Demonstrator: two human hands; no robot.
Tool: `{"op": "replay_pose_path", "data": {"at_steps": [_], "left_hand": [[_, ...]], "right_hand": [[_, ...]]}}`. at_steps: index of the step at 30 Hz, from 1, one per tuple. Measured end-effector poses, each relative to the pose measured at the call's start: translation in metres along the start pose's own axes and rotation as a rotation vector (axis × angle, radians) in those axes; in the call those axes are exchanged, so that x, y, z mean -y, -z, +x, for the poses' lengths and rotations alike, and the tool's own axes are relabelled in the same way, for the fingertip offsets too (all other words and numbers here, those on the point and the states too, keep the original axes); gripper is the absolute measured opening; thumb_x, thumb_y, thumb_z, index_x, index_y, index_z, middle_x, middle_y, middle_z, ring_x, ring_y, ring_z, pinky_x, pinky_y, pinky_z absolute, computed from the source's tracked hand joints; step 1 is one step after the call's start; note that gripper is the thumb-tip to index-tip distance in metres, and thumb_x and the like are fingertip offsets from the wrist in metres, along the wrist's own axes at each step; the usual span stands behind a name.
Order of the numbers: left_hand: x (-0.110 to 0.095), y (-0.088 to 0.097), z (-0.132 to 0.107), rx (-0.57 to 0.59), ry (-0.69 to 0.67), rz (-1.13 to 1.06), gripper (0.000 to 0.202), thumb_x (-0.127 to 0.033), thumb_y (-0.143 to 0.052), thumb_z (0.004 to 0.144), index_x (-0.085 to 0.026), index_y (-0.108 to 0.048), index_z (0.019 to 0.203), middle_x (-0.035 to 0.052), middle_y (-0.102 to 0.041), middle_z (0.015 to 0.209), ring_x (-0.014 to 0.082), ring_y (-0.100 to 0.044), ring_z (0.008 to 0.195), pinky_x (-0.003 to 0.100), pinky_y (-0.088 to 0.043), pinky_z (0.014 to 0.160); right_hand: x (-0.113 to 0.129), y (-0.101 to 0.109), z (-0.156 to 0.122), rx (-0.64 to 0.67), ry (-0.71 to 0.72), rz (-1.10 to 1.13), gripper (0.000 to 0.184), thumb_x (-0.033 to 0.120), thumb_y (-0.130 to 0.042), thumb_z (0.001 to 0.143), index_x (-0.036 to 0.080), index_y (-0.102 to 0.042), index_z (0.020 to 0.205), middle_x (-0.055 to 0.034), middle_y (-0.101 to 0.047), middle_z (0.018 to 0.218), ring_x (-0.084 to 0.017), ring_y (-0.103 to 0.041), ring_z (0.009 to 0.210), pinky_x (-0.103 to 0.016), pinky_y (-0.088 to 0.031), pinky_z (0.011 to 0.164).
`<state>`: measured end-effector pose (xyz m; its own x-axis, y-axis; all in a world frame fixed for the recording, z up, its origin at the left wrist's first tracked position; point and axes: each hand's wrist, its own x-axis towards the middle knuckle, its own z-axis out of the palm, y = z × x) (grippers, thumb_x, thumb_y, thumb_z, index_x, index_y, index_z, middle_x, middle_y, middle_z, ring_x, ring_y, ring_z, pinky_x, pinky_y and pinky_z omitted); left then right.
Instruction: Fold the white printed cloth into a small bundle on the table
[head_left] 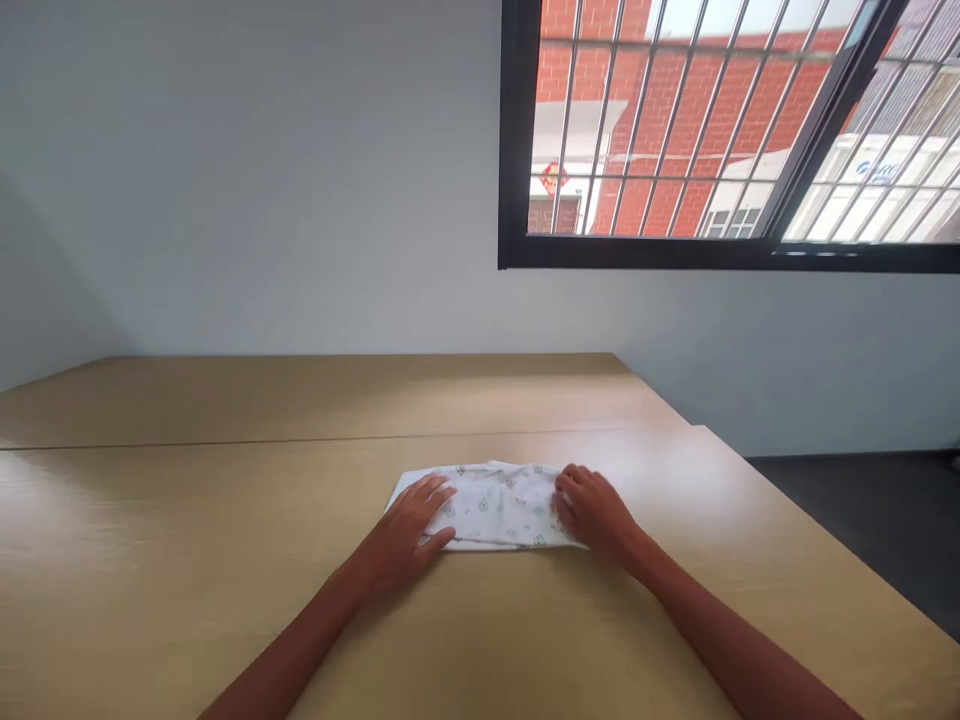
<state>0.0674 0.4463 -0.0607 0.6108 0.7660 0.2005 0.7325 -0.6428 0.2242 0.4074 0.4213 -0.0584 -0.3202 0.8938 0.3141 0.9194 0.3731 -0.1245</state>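
Observation:
A small white cloth (495,505) with a pale printed pattern lies folded into a flat rectangle on the wooden table (225,560). My left hand (409,530) rests flat on the cloth's left end, fingers spread and pointing away from me. My right hand (596,512) sits at the cloth's right end with its fingers curled onto the edge. Whether those fingers pinch the fabric or only press on it cannot be told.
A second table section (300,395) joins the near one along a seam farther back. The table's right edge (810,555) drops to a dark floor. A plain wall and a barred window (712,130) stand behind.

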Motion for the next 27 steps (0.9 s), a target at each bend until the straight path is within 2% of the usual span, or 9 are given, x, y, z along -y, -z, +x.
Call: {"op": "replay_pose_path", "data": {"at_steps": [3, 5, 8, 11, 15, 18, 23, 27], "left_hand": [[-0.011, -0.012, -0.001, 0.1, -0.051, 0.055, 0.073, -0.06, -0.032, 0.101, -0.014, -0.03, 0.157, 0.0132, -0.022, 0.162, 0.0309, -0.016, 0.152, 0.053, -0.02, 0.123], [-0.017, -0.017, 0.0, 0.141, -0.032, 0.066, 0.078, -0.064, -0.027, 0.101, -0.012, -0.026, 0.158, 0.0136, -0.018, 0.163, 0.0296, -0.012, 0.153, 0.053, -0.015, 0.125], [-0.025, -0.021, 0.007, 0.117, 0.04, 0.077, 0.077, -0.063, -0.021, 0.102, -0.009, -0.029, 0.157, 0.0138, -0.017, 0.163, 0.0286, -0.011, 0.153, 0.052, -0.013, 0.125], [-0.033, -0.023, 0.02, 0.083, 0.027, 0.097, 0.081, -0.063, -0.025, 0.101, -0.004, -0.027, 0.156, 0.0164, -0.015, 0.163, 0.0292, -0.01, 0.153, 0.05, -0.013, 0.126], [-0.044, -0.03, 0.035, 0.135, -0.004, 0.097, 0.094, -0.07, -0.027, 0.097, 0.002, -0.02, 0.157, 0.0182, -0.011, 0.163, 0.0301, -0.007, 0.154, 0.049, -0.011, 0.126], [-0.052, -0.035, 0.037, 0.105, 0.028, 0.075, 0.103, -0.078, -0.026, 0.093, 0.003, -0.02, 0.156, 0.0187, -0.012, 0.163, 0.0313, -0.006, 0.154, 0.048, -0.008, 0.126], [-0.067, -0.04, 0.038, 0.102, 0.02, 0.056, 0.121, -0.087, -0.039, 0.081, 0.003, -0.014, 0.158, 0.0201, -0.007, 0.163, 0.0333, -0.005, 0.153, 0.048, -0.004, 0.126], [-0.075, -0.043, 0.042, 0.066, 0.019, 0.013, 0.131, -0.09, -0.051, 0.072, 0.002, -0.014, 0.158, 0.0217, -0.01, 0.163, 0.033, -0.008, 0.153, 0.047, -0.005, 0.126]], "right_hand": [[0.004, -0.006, -0.001, -0.132, 0.003, 0.011, 0.033, 0.029, -0.038, 0.102, 0.01, -0.062, 0.114, -0.0162, -0.061, 0.12, -0.029, -0.057, 0.11, -0.045, -0.045, 0.096], [0.008, -0.013, -0.002, -0.132, 0.008, 0.033, 0.05, 0.041, -0.033, 0.105, 0.006, -0.053, 0.134, -0.0183, -0.051, 0.141, -0.031, -0.047, 0.13, -0.047, -0.039, 0.108], [0.011, -0.023, -0.003, 0.036, -0.004, 0.008, 0.07, 0.053, -0.03, 0.104, 0.003, -0.032, 0.154, -0.0153, -0.026, 0.159, -0.031, -0.022, 0.149, -0.051, -0.024, 0.12], [0.009, -0.028, -0.001, 0.17, 0.012, -0.016, 0.079, 0.059, -0.027, 0.102, 0.003, -0.024, 0.158, -0.0126, -0.015, 0.163, -0.03, -0.01, 0.152, -0.051, -0.016, 0.123], [0.004, -0.028, 0.004, 0.198, 0.027, -0.032, 0.083, 0.063, -0.024, 0.101, 0.004, -0.023, 0.158, -0.0135, -0.013, 0.163, -0.029, -0.008, 0.153, -0.051, -0.013, 0.124], [0.008, -0.028, 0.008, 0.216, 0.035, -0.063, 0.083, 0.063, -0.025, 0.101, 0.003, -0.022, 0.158, -0.0134, -0.011, 0.163, -0.029, -0.008, 0.153, -0.051, -0.013, 0.124], [0.032, -0.03, 0.016, 0.262, 0.092, -0.107, 0.079, 0.058, -0.026, 0.103, 0.003, -0.019, 0.159, -0.0109, -0.008, 0.163, -0.027, -0.007, 0.153, -0.048, -0.009, 0.124], [0.049, -0.032, 0.021, 0.262, 0.077, -0.066, 0.07, 0.048, -0.022, 0.105, 0.003, -0.021, 0.159, -0.0107, -0.01, 0.163, -0.027, -0.008, 0.153, -0.048, -0.009, 0.124]]}}
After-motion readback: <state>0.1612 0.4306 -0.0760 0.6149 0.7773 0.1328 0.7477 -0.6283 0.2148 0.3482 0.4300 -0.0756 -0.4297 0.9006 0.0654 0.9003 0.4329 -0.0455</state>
